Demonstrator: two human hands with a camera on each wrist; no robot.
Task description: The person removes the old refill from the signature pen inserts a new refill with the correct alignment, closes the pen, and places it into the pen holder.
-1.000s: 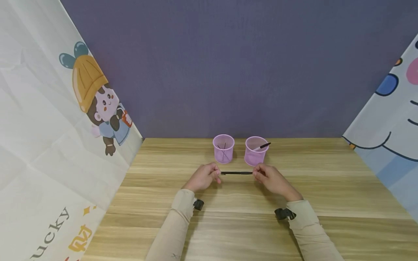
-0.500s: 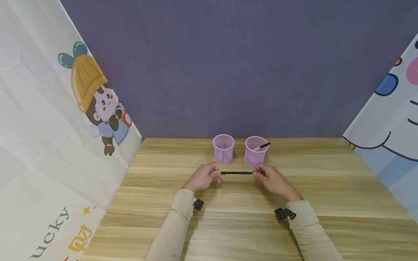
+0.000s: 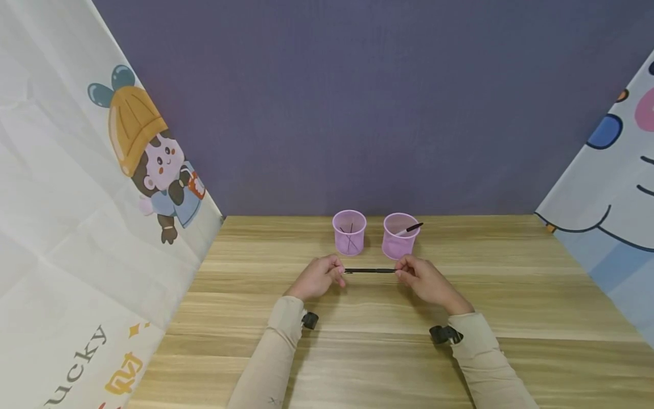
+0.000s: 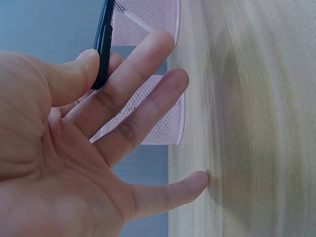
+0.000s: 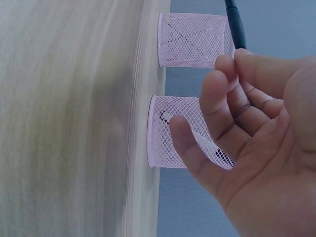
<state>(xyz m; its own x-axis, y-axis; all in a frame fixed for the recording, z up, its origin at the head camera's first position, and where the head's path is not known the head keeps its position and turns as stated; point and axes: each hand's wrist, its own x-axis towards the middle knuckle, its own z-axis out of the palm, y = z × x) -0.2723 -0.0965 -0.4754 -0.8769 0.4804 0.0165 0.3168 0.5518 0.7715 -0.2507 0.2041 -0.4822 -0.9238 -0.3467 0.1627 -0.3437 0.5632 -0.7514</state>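
Note:
A slim black pen [image 3: 370, 271] with a clip is held level between my two hands, in front of two pink mesh cups. My left hand [image 3: 318, 278] pinches its clip end between thumb and index finger, the other fingers spread out, as the left wrist view shows. Thumb and fingertip of my right hand [image 3: 428, 282] pinch the opposite end. In the left cup [image 3: 349, 243] stand a few thin dark sticks, crossed. The right cup [image 3: 396, 247] holds a white marker [image 3: 414, 228] whose black end leans out over the rim.
The wooden table [image 3: 368, 352] runs back to a dark blue-grey wall panel [image 3: 368, 108]. Printed white sheets with cartoon figures hang at the left [image 3: 61, 199] and right sides. Each wrist wears a small black device, under beige sleeves [image 3: 268, 358].

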